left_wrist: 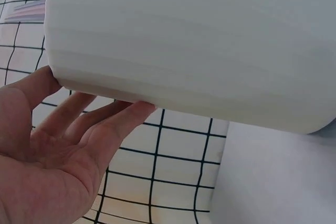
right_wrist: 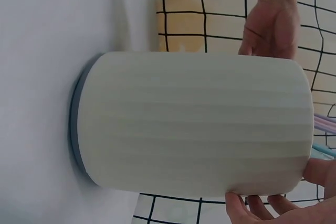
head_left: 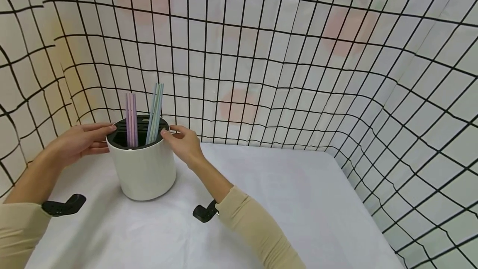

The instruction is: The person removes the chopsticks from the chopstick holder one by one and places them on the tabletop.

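A white utensil holder [head_left: 143,173] with a black slotted top stands upright on the table at the left. Pink and purple sticks [head_left: 132,121] lean out of its top opening, and blue-green sticks [head_left: 154,113] rise beside them; whether they are straws or chopsticks is unclear. At the holder's left side, my left hand [head_left: 80,142] grips it by the upper edge, thumb near the rim and fingertips against the wall [left_wrist: 184,40]. My right hand [head_left: 184,144] holds the opposite side, thumb at the rim and fingers curved along the wall [right_wrist: 199,124].
Black wire grid [head_left: 242,57] encloses the back and both sides, with white sheeting behind it. A white cloth-like surface [head_left: 276,194] covers the table. Dark wrist-worn devices [head_left: 65,205] sit at both cuffs.
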Motion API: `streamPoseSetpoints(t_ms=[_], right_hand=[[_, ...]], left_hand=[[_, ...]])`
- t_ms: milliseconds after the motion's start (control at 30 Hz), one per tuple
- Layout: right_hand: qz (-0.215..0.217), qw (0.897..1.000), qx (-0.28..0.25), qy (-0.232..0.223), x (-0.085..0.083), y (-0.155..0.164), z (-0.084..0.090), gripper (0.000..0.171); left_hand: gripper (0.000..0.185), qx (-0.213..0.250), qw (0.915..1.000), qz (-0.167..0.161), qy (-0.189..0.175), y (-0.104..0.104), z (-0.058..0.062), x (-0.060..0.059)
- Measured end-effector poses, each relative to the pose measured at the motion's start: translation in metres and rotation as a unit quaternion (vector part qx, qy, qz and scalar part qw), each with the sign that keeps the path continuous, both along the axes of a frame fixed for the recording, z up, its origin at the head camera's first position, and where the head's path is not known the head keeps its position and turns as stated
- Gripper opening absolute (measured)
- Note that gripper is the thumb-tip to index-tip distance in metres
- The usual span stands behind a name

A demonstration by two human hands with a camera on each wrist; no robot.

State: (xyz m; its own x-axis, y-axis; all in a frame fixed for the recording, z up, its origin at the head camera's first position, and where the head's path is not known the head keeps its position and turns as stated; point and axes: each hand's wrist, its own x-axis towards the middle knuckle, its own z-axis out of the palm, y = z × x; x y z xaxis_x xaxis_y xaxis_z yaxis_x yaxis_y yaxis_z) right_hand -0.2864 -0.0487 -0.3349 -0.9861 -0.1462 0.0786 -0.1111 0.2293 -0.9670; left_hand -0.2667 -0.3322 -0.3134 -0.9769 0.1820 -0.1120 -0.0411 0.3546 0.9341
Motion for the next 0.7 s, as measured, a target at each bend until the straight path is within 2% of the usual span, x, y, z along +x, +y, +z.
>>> streamPoseSetpoints(t_ms=[300, 600, 700], right_hand=[[0.012, 1.0, -0.004, 0.006, 0.003, 0.01, -0.002, 0.043], [0.04, 0.999, -0.019, -0.003, 0.004, 0.032, -0.001, 0.045], [0.043, 0.999, -0.009, -0.003, 0.006, 0.038, 0.0, 0.046]], left_hand=[[0.074, 0.009, 1.0, 0.002, -0.005, 0.008, -0.002, 0.004], [0.074, 0.025, 0.9996, -0.006, 0.005, 0.024, -0.003, 0.01], [0.075, 0.029, 0.9995, -0.008, 0.006, 0.031, -0.003, 0.011]])
